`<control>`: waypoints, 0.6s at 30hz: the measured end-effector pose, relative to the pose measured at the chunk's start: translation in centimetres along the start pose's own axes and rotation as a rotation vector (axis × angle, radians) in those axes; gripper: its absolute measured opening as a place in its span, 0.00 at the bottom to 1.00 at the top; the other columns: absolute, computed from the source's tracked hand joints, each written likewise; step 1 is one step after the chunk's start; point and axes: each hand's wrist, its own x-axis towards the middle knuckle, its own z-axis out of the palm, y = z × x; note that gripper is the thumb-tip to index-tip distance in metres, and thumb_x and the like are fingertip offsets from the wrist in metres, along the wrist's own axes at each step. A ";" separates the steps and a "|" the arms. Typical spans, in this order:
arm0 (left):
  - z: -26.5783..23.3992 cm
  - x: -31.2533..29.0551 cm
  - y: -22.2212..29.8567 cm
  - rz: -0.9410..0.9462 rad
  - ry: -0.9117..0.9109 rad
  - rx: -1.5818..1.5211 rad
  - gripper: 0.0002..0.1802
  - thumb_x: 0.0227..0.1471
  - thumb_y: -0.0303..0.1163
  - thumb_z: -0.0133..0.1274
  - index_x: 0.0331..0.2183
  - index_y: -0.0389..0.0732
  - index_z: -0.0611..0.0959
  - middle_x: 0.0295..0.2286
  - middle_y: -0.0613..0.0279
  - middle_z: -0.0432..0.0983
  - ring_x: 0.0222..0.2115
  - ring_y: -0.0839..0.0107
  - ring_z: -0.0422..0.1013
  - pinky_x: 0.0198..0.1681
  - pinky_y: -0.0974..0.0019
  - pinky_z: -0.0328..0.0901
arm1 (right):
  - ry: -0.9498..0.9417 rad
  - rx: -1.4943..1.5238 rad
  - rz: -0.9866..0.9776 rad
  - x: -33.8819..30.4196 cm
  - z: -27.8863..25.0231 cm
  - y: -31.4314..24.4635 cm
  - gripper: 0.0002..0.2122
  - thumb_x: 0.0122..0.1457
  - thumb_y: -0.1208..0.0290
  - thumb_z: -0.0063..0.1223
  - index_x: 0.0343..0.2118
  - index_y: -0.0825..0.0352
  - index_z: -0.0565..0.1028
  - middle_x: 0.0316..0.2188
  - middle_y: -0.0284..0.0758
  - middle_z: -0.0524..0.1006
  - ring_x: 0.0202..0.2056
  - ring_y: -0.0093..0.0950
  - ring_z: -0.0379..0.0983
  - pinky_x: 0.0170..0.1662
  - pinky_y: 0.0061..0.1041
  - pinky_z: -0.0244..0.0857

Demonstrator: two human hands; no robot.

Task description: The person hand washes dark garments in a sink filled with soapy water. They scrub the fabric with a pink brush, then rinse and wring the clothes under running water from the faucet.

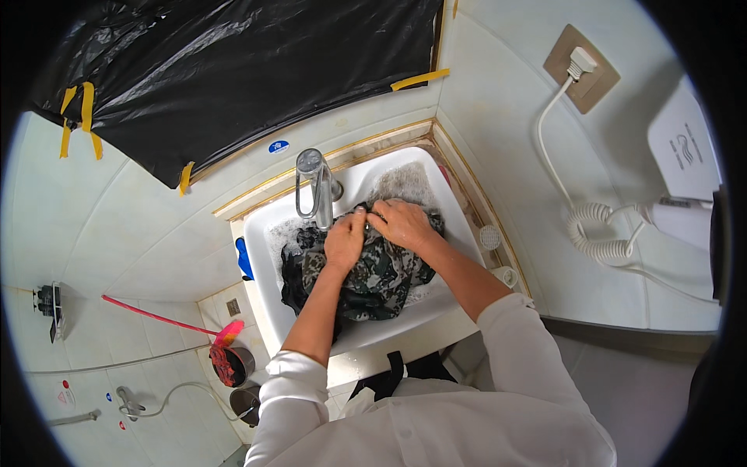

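Hands together at the sink (462, 226) in the head view, and here's the action: left hand (343, 243) and right hand (403, 223) side by side, thumbs nearly meeting, right over the camouflage cloth (381, 272) bunched up in the basin! Fingers on both sides are curled in, closed on a fold of the wet fabric; the tips are buried, so how hard they squeeze I can't tell. White foam (405, 183) lines the basin beyond them, so this looks like the scrubbing stage, suds not yet rinsed away. The next move, I'd judge, calls for a firm two-handed hold and a rub of one fold against another, then a turn to a fresh patch. But watch that faucet (313, 183)! Its spout hangs just beside the left hand, tight quarters for the knuckles on any big stroke. Out to the right of the basin, a round white cover (490, 237) on the ledge, and up on the wall a white coiled cord (607, 237), well apart from the wash. Over on the left, a blue item (244, 258) hugs the sink's outer side, with a dark bucket (246, 362) down on the floor, clear of both forearms.
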 end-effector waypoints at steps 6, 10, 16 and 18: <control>-3.6 -0.7 -1.3 0.140 -0.115 -0.490 0.25 0.63 0.49 0.50 0.48 0.36 0.80 0.45 0.53 0.74 0.50 0.62 0.68 0.56 0.64 0.59 | 0.140 -0.143 -0.502 -3.5 -4.3 -6.3 0.12 0.56 0.57 0.60 0.31 0.61 0.73 0.28 0.31 0.69 0.34 0.31 0.70 0.33 0.30 0.70; -5.0 -2.5 -1.1 0.203 -0.403 -0.398 0.18 0.58 0.38 0.54 0.42 0.34 0.84 0.50 0.56 0.73 0.54 0.59 0.67 0.59 0.62 0.59 | 0.153 -0.249 -0.660 -6.6 -4.3 -7.9 0.16 0.51 0.56 0.63 0.39 0.59 0.75 0.29 0.28 0.66 0.34 0.26 0.66 0.32 0.24 0.62; -5.1 -10.0 -1.7 0.501 -0.106 0.109 0.18 0.53 0.39 0.56 0.42 0.37 0.83 0.49 0.46 0.70 0.54 0.43 0.64 0.57 0.47 0.59 | -0.029 -0.035 -0.253 -12.2 -5.0 -6.6 0.29 0.48 0.51 0.66 0.55 0.51 0.72 0.48 0.36 0.67 0.54 0.41 0.59 0.57 0.49 0.50; -4.2 -11.9 -1.5 0.536 -0.064 0.259 0.27 0.54 0.44 0.55 0.51 0.39 0.77 0.52 0.42 0.66 0.57 0.38 0.59 0.60 0.43 0.54 | -0.142 -0.029 -0.074 -13.5 -4.3 -5.7 0.33 0.55 0.50 0.61 0.64 0.48 0.64 0.62 0.43 0.57 0.64 0.52 0.46 0.58 0.61 0.47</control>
